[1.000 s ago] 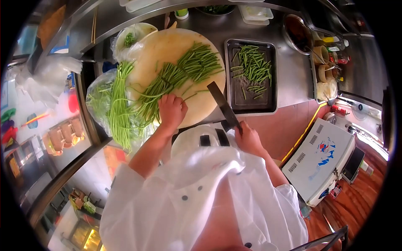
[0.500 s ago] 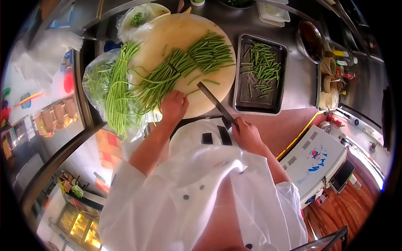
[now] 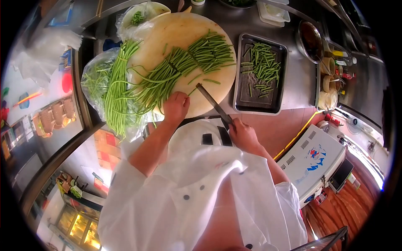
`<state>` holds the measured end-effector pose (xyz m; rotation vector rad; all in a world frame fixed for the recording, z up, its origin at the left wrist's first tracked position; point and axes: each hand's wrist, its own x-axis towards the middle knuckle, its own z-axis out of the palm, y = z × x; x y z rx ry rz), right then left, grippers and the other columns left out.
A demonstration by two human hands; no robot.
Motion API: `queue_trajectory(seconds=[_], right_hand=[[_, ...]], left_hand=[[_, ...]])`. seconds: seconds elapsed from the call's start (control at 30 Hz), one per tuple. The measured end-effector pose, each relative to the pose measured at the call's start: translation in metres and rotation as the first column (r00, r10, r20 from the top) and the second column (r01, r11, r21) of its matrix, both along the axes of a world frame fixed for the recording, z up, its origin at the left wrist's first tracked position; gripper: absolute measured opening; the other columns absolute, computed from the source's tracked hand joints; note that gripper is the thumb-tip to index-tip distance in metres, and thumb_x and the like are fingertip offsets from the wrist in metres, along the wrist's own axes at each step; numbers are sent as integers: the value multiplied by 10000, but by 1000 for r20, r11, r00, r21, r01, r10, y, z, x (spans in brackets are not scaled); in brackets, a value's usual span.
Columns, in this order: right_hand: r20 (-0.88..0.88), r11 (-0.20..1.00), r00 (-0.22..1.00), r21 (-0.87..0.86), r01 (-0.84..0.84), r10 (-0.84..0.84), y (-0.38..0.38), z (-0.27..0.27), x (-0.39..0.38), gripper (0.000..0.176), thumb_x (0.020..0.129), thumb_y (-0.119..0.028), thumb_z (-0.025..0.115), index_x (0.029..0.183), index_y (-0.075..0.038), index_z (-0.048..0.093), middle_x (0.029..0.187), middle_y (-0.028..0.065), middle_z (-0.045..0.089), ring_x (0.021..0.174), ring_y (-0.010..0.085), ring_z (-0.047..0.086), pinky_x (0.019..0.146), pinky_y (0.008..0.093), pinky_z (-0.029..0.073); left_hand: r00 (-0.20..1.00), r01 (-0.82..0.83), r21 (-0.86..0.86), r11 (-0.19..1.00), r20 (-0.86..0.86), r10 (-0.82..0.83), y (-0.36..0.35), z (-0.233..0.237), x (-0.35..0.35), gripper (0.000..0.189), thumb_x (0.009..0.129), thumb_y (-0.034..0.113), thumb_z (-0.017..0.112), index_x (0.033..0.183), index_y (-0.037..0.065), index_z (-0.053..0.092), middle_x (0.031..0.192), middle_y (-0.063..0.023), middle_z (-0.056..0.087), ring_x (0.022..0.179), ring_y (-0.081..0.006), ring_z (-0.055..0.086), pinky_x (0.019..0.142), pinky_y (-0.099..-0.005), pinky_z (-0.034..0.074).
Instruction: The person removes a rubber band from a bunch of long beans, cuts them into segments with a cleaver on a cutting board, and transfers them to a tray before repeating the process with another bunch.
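On a round cutting board (image 3: pixel 167 31) lie long green beans (image 3: pixel 161 85), partly cut into sections toward the upper right. My left hand (image 3: pixel 176 105) rests at the board's lower edge with curled fingers against the beans, a stem end showing beside its fingertips. My right hand (image 3: pixel 243 133) is wrapped round the handle of a knife (image 3: pixel 213 103). The blade points up and left over the board, a little right of my left hand. More long beans (image 3: pixel 119 92) hang over the board's left edge onto a plastic bag (image 3: pixel 90 77).
Right of the board, a dark metal tray (image 3: pixel 255 107) holds short cut beans (image 3: pixel 264 67). A metal bowl (image 3: pixel 310 42) of dark sauce and several containers stand farther right. A bowl in plastic (image 3: pixel 157 10) sits at the upper left, and white containers (image 3: pixel 272 14) at the back.
My left hand has shifted slightly to the right. The knife and my right hand have moved very slightly left.
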<state>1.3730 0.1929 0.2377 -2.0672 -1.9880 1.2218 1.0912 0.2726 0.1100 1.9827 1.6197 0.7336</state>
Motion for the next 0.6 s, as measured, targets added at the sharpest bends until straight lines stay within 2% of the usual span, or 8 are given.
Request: queue_trajectory(seconds=[0.27, 0.6], right_hand=[[26, 999, 1000, -46, 4, -3, 1, -16, -3, 172, 1016, -209, 567, 1008, -48, 508, 791, 237, 688, 724, 490, 658, 676, 591, 526], [-42, 1000, 999, 17, 8, -8, 9, 1, -9, 158, 1012, -192, 578, 1025, -47, 516, 773, 231, 682, 701, 471, 660, 648, 573, 532]], left_hand=[[999, -11, -49, 999, 36, 13, 2, 1, 2, 150, 840, 120, 791, 907, 84, 661, 852, -90, 668, 739, -316, 669, 624, -427, 542], [1000, -15, -43, 999, 24, 16, 4, -3, 2, 146, 856, 101, 784, 929, 74, 661, 872, -88, 677, 745, -281, 688, 647, -399, 554]])
